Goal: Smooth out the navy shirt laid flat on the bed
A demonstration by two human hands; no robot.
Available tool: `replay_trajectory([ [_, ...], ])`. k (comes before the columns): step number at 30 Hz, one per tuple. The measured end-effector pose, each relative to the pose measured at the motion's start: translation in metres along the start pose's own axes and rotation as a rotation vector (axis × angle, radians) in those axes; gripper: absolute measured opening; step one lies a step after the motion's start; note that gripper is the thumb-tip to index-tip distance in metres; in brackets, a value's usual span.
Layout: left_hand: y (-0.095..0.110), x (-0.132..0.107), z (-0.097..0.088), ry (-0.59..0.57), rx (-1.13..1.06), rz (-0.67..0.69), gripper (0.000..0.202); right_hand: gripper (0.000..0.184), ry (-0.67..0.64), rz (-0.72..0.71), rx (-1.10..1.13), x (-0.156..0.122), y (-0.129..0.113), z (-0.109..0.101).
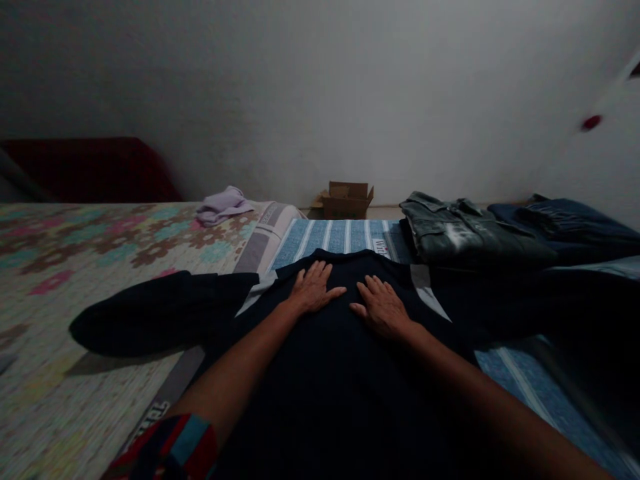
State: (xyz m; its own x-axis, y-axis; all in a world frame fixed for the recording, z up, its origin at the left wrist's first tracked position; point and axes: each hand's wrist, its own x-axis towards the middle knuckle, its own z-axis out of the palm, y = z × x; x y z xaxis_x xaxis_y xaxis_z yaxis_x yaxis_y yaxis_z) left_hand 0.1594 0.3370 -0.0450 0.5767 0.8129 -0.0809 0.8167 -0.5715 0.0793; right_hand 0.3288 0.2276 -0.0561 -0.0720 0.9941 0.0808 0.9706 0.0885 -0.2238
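We're at flatten step: left hand (314,288) and right hand (383,308), fingers spread flat, press dark shirt (320,373) lying on striped mattress (340,235) (jeans (470,233) just beyond). Next likely needs sleeve grab.

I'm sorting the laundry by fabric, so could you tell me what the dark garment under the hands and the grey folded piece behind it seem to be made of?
The dark garment, pressed flat under the left hand and right hand, looks like soft matte knit, probably cotton: it lies limp and shows no sheen. The grey folded piece looks like faded denim, with stiff folds, stitched seams and worn pale patches.
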Motion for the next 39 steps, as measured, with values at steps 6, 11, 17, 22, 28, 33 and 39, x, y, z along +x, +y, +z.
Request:
replay_trajectory([
  [6,0.012,-0.005,-0.010,0.008,0.045,-0.043,0.079,0.064,-0.055,0.040,0.038,-0.009,0.008,-0.012],
  [11,0.021,-0.014,-0.007,0.023,0.030,-0.095,0.073,0.060,0.014,0.119,-0.034,-0.027,0.034,-0.019],
  [17,0.023,-0.016,-0.006,-0.034,0.019,-0.135,0.077,0.054,0.036,0.149,-0.027,-0.046,0.051,-0.031],
  [22,0.038,-0.028,-0.011,0.014,0.035,-0.138,0.067,0.039,0.121,0.209,-0.013,-0.082,0.051,-0.043],
  [28,0.077,-0.034,-0.019,0.106,0.030,0.052,0.044,0.021,0.218,0.244,0.018,-0.132,0.059,-0.042],
  [33,0.117,-0.003,-0.017,0.139,0.016,0.148,0.035,0.024,0.202,0.226,0.008,-0.111,0.048,-0.054],
  [39,0.131,0.018,0.013,0.174,-0.001,0.104,0.038,0.027,0.136,0.311,-0.055,-0.028,0.046,-0.065],
])
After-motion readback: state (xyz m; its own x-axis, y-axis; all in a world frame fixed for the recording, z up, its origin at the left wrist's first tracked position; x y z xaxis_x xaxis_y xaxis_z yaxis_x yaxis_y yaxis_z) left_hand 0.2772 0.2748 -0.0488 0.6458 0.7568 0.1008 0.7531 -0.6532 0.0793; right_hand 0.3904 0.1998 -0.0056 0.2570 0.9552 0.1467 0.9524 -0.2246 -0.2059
